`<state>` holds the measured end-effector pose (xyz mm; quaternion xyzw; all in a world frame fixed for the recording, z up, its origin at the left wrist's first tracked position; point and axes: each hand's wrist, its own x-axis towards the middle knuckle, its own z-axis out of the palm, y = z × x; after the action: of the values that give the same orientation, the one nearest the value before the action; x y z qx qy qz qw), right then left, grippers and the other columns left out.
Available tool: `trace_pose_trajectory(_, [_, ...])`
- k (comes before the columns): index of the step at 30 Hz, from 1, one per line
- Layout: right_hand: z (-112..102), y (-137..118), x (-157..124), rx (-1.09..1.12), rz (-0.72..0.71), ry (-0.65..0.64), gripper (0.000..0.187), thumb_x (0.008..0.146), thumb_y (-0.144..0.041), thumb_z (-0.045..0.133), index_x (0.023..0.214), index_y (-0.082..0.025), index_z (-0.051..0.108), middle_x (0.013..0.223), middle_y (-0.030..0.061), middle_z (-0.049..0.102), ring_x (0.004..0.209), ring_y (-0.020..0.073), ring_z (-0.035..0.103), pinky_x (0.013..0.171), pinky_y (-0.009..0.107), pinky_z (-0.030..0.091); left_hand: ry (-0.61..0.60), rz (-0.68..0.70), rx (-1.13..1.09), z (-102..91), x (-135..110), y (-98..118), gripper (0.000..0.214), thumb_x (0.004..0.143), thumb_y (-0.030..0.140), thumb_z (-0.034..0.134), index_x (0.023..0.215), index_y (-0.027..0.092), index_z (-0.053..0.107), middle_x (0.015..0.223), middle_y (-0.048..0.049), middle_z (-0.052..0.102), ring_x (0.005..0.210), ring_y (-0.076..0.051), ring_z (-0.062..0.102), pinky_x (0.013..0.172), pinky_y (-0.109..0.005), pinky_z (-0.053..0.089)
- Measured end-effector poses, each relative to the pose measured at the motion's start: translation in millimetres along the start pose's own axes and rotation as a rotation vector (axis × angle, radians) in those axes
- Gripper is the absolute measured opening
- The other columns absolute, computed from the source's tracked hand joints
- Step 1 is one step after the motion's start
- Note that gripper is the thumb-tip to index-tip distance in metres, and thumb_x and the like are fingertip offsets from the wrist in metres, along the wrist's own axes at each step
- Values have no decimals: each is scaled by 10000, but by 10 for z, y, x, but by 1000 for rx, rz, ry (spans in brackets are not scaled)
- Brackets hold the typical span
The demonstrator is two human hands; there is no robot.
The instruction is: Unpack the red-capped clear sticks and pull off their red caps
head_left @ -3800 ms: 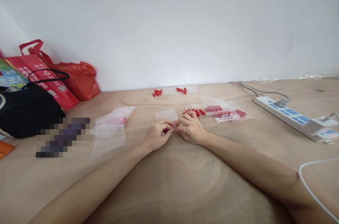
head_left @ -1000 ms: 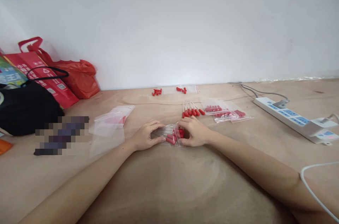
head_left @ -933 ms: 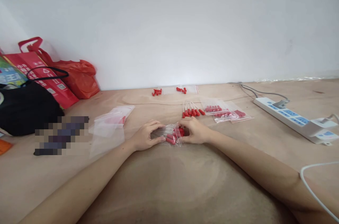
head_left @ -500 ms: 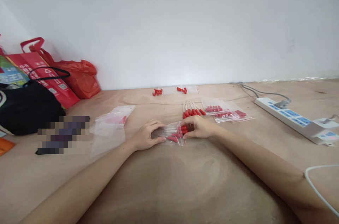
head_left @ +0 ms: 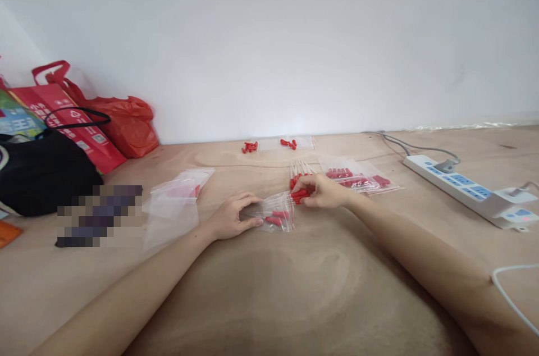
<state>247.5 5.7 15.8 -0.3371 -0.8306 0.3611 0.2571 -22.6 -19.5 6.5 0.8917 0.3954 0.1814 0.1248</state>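
My left hand (head_left: 231, 216) pinches the left end of a small clear zip bag (head_left: 273, 214) that lies on the tan surface with a few red-tipped sticks inside. Just right of the bag's mouth, my right hand (head_left: 323, 190) is closed on a bunch of red-tipped sticks (head_left: 300, 195). Behind that hand lies a loose bundle of the same sticks (head_left: 297, 174).
Filled clear bags (head_left: 357, 177) lie right of the sticks. A stack of empty zip bags (head_left: 174, 201) lies at left. More red pieces (head_left: 250, 146) sit near the wall. A white power strip (head_left: 471, 189) is at right; a black bag (head_left: 42, 173) and red bags (head_left: 101, 120) at left.
My right hand has drawn away from the bag's mouth, up and to the right, with red-tipped sticks in its fingers. The left hand still holds the bag in place.
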Motion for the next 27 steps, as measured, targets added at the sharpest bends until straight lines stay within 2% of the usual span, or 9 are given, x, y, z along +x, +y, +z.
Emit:
trace_pose_trajectory(3, [-196, 73, -30, 216, 78, 46, 236, 632, -142, 596, 868, -142, 600, 859, 33, 646, 762, 114, 597, 700, 269, 491, -4, 1, -2, 1, -4, -6, 413, 743, 441, 565, 1069, 189, 543, 1033, -58, 594, 942, -197, 549, 816, -317, 438])
trace_pose_trajectory(7, [-497, 155, -135, 354, 203, 116, 235, 649, -228, 641, 868, -154, 604, 794, 25, 655, 714, 116, 611, 653, 280, 521, -4, -10, -3, 1, 2, 1, 418, 732, 436, 576, 1065, 187, 544, 1027, -60, 592, 943, -202, 548, 818, -326, 439])
trace_pose_trajectory(11, [-677, 194, -171, 346, 239, 332, 217, 630, -209, 665, 836, -167, 609, 773, 22, 657, 701, 112, 612, 649, 270, 528, -17, 34, -26, -25, 10, 10, 403, 730, 420, 575, 1051, 178, 547, 1018, -67, 588, 937, -198, 548, 822, -326, 440])
trace_pose_trajectory(15, [-584, 200, 3, 174, 127, 602, 176, 705, -205, 585, 876, -170, 600, 801, 37, 651, 714, 123, 608, 661, 295, 529, -40, 71, -43, -56, 8, 10, 381, 738, 403, 562, 1045, 178, 547, 1047, -72, 574, 972, -202, 534, 857, -338, 426])
trace_pose_trajectory(18, [-365, 201, 219, -193, -43, 724, 213, 739, -156, 523, 938, -172, 597, 902, 53, 636, 763, 138, 591, 694, 305, 508, -40, 58, -52, -62, 5, 9, 380, 753, 409, 545, 1057, 182, 541, 1051, -73, 573, 976, -204, 532, 858, -347, 426])
trace_pose_trajectory(21, [-131, 192, 409, -561, -185, 639, 262, 773, -82, 447, 988, -150, 581, 938, 77, 621, 835, 155, 561, 754, 304, 473, -41, 62, -74, -61, 7, 15, 378, 754, 407, 545, 1058, 182, 539, 1038, -73, 577, 953, -201, 542, 836, -339, 437])
trace_pose_trajectory(24, [50, 165, 520, -885, -186, 463, 277, 801, -45, 398, 983, -143, 582, 950, 96, 608, 884, 178, 523, 757, 297, 445, -50, 67, -79, -61, 7, 19, 383, 749, 403, 551, 1060, 181, 541, 1036, -73, 574, 941, -201, 546, 824, -334, 441])
trace_pose_trajectory(27, [167, 112, 554, -1084, -172, 252, 227, 831, -94, 410, 971, -149, 579, 944, 99, 592, 879, 186, 497, 742, 285, 425, -57, 64, -71, -58, 5, 14, 385, 748, 397, 551, 1070, 185, 538, 1043, -70, 569, 947, -202, 541, 829, -335, 439])
